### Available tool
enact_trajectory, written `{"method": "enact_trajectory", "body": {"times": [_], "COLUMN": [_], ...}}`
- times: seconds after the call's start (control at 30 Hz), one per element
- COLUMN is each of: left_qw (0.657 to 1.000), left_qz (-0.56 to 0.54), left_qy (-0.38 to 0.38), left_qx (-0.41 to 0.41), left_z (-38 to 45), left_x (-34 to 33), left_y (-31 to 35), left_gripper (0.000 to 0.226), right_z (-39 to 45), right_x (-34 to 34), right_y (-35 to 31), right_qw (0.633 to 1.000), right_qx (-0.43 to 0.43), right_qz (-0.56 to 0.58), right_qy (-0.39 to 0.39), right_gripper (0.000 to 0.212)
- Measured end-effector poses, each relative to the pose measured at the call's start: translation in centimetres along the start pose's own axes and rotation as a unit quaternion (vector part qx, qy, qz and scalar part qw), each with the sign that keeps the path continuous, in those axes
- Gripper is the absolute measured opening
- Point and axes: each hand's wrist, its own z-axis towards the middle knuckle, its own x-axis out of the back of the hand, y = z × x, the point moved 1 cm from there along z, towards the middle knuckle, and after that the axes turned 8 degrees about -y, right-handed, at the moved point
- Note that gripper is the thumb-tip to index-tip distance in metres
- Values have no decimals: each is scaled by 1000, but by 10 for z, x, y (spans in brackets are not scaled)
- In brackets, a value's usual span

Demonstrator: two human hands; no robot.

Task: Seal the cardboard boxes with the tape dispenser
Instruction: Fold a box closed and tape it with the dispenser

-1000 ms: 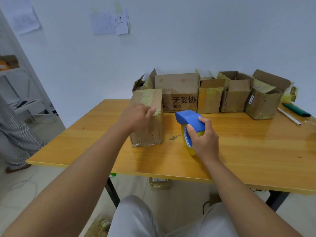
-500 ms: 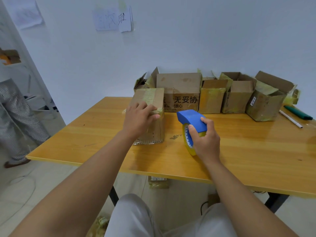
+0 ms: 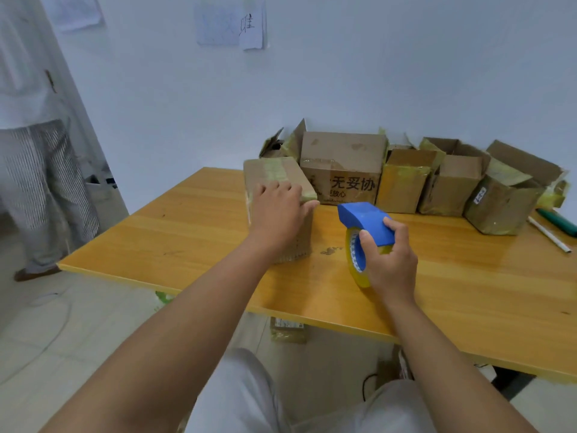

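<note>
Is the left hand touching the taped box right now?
Touching. The head view shows the left hand lying on top of the taped box, its fingers spread over the tape strip, with no gap between them.

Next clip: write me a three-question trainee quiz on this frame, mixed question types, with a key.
1. True or false: the left hand rests on top of the taped box.
2. Which hand holds the tape dispenser? A) left B) right C) neither
3. Fill in: the green pen lies at the table's far ____ end.

Key: 1 true. 2 B, the right hand. 3 right.
</note>
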Motion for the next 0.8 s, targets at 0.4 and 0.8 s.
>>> {"method": "enact_trajectory", "body": {"times": [0.4, 0.8], "left_qw": [975, 999], "left_qz": [-109, -49], "left_qy": [-114, -21], "left_qx": [-157, -12], "left_z": [5, 0], "left_x": [13, 6], "left_y": [-57, -9], "left_gripper": [45, 34], "right_z": [-1, -1], "right_x": [0, 0], "right_y": [-1, -2], "right_qw": [1000, 1000], "right_qx": [3, -1], "right_qz": [-5, 6], "right_qy": [2, 3], "right_gripper": [42, 43]}}
